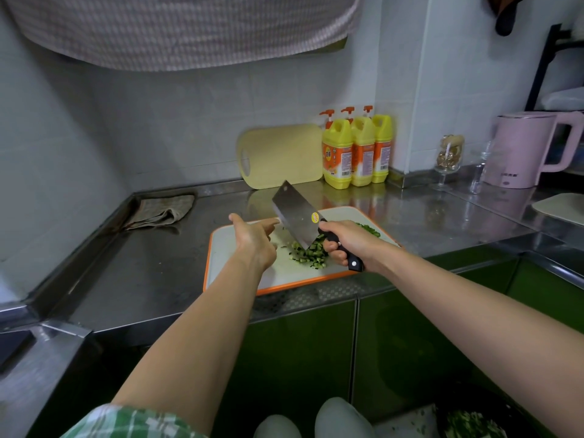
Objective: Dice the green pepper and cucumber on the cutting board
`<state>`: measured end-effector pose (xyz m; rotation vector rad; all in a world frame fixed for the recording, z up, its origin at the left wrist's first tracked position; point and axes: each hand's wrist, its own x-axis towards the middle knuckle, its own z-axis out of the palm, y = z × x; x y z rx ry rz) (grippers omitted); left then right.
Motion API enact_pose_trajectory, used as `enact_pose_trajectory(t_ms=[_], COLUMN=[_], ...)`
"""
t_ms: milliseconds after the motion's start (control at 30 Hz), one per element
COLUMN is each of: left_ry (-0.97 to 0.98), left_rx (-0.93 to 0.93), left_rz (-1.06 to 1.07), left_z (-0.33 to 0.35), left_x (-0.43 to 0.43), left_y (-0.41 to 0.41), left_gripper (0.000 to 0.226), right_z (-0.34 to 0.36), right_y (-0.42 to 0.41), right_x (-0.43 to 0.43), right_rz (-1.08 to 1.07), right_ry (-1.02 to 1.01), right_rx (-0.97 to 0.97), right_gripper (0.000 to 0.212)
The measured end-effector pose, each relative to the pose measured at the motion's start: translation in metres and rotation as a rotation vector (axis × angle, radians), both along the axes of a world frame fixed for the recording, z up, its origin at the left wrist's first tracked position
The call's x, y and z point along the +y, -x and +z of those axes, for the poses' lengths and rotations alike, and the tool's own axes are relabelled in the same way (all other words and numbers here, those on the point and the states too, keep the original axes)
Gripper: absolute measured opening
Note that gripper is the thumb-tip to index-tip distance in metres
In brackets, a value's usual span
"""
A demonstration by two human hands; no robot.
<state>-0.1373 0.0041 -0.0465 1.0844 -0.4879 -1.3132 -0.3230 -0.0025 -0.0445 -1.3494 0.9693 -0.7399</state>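
Note:
A white cutting board with an orange rim [230, 273] lies on the steel counter. A pile of diced cucumber [308, 256] sits in its middle, and diced green pepper [369, 229] lies at its far right. My right hand [347, 245] grips the black handle of a cleaver [295, 214], whose blade is tilted up over the cucumber pile. My left hand [252, 240] is held above the board with straight fingers, and its forefinger reaches to the flat of the blade.
A yellow cutting board [281, 156] leans on the wall beside three yellow detergent bottles [357, 153]. A folded cloth [161, 211] lies at the back left. A pink kettle [524, 150] and glasses [447, 159] stand at the right. Green cabinet fronts are below the counter.

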Motion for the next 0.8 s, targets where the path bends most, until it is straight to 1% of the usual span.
enact_pose_trajectory(t_ms=[67, 100, 133, 200, 233, 267, 333, 367, 400, 467, 500, 567, 667, 800], left_ry=[-0.017, -0.03, -0.031, -0.041, -0.038, -0.035, -0.041, -0.056, -0.064, -0.054, -0.054, -0.068, -0.126, -0.256], left_rx=[-0.07, -0.137, -0.219, -0.444, -0.512, -0.536, -0.516, -0.539, -0.566, -0.582, -0.59, -0.585, -0.596, -0.637], left_rz=[0.024, 0.032, 0.035, 0.027, 0.018, -0.019, -0.113, -0.146, -0.153, -0.091, -0.027, 0.095, 0.196, 0.215], left_z=[0.0, -0.001, -0.001, 0.0, 0.001, 0.002, 0.008, 0.011, 0.014, 0.02, 0.022, 0.023, 0.008, -0.005], left_x=[0.0, 0.001, 0.003, 0.009, 0.012, 0.015, 0.024, 0.028, 0.031, 0.039, 0.042, 0.048, 0.053, 0.076], left_y=[-0.001, 0.0, 0.001, 0.003, 0.004, 0.004, 0.006, 0.005, 0.005, 0.001, -0.005, -0.023, -0.07, -0.118], left_gripper=[0.094, 0.086, 0.075, 0.052, 0.046, 0.046, 0.056, 0.06, 0.058, 0.036, 0.025, 0.017, 0.014, 0.017], right_z=[0.0, 0.001, 0.002, 0.007, 0.01, 0.011, 0.012, 0.012, 0.011, 0.009, 0.008, 0.007, 0.008, -0.006], right_y=[-0.001, -0.001, -0.002, -0.007, -0.011, -0.018, -0.033, -0.041, -0.05, -0.069, -0.08, -0.099, -0.121, -0.141], right_x=[0.001, 0.003, 0.005, 0.013, 0.016, 0.018, 0.022, 0.024, 0.026, 0.031, 0.035, 0.042, 0.042, 0.033], right_rz=[-0.072, -0.094, -0.104, -0.113, -0.122, -0.128, -0.12, -0.106, -0.087, -0.035, -0.01, 0.022, 0.054, 0.184], right_ry=[0.011, 0.014, 0.017, 0.056, 0.11, 0.198, 0.449, 0.569, 0.663, 0.779, 0.8, 0.821, 0.808, 0.803], right_rx=[0.024, 0.023, 0.026, 0.075, 0.123, 0.182, 0.328, 0.408, 0.494, 0.628, 0.646, 0.613, 0.568, 0.7], right_gripper=[0.014, 0.015, 0.018, 0.025, 0.027, 0.027, 0.025, 0.024, 0.026, 0.034, 0.036, 0.036, 0.043, 0.046])
